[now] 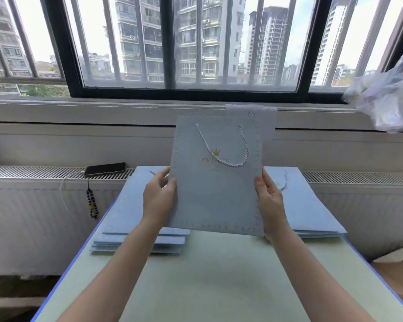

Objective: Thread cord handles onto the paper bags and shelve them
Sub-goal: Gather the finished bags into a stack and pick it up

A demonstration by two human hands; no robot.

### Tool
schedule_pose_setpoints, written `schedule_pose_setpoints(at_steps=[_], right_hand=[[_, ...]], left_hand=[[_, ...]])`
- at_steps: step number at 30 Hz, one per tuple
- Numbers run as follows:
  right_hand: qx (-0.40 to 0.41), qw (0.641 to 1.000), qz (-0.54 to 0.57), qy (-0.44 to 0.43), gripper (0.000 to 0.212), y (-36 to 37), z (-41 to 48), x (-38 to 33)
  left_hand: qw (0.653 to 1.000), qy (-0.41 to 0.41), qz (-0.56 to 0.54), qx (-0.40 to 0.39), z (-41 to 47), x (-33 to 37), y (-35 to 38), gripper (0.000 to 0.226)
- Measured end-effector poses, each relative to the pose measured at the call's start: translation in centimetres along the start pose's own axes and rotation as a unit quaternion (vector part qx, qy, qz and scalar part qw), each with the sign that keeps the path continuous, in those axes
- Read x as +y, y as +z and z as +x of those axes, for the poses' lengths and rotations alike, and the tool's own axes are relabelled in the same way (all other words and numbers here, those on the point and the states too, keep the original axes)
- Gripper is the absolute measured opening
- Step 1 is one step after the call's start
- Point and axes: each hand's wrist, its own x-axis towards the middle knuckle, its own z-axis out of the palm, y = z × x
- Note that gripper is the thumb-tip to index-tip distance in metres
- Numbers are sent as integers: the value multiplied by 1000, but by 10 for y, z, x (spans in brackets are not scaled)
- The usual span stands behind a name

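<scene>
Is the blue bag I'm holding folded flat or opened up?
Folded flat: the light blue paper bag shows one flat face, its white twisted cord handle lying against it.

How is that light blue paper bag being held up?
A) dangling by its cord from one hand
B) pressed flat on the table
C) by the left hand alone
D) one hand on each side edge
D: the left hand and right hand each pinch a side edge of the paper bag, and its cord handle hangs untouched.
</scene>
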Motion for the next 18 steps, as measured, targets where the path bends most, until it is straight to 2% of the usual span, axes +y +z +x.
schedule_pose_setpoints(at_steps=[2, 4, 7, 10, 13, 15, 18], right_hand=[[-31, 997, -56, 33, 26, -6, 3, 11], [-50, 991, -109, 59, 32, -14, 3, 23], [7, 984, -175, 36, 35, -30, 4, 22], [97, 964, -247, -15, 29, -56, 11, 7], [158, 935, -316, -23, 28, -92, 25, -2], [175, 904, -390, -10, 34, -122, 37, -3], [135, 834, -531, 58, 36, -162, 53, 0]], left_hand=[[999, 0, -41, 29, 1, -2, 3, 15], [997, 11, -43, 57, 3, -3, 11, 18], [997, 26, -52, 44, 6, 4, 33, 25], [995, 44, -67, -59, 11, 6, 68, 25], [986, 57, -17, -158, 14, 1, 113, 35], [975, 41, 17, -217, 11, -8, 143, 45], [947, 6, 107, -303, 1, -28, 183, 62]])
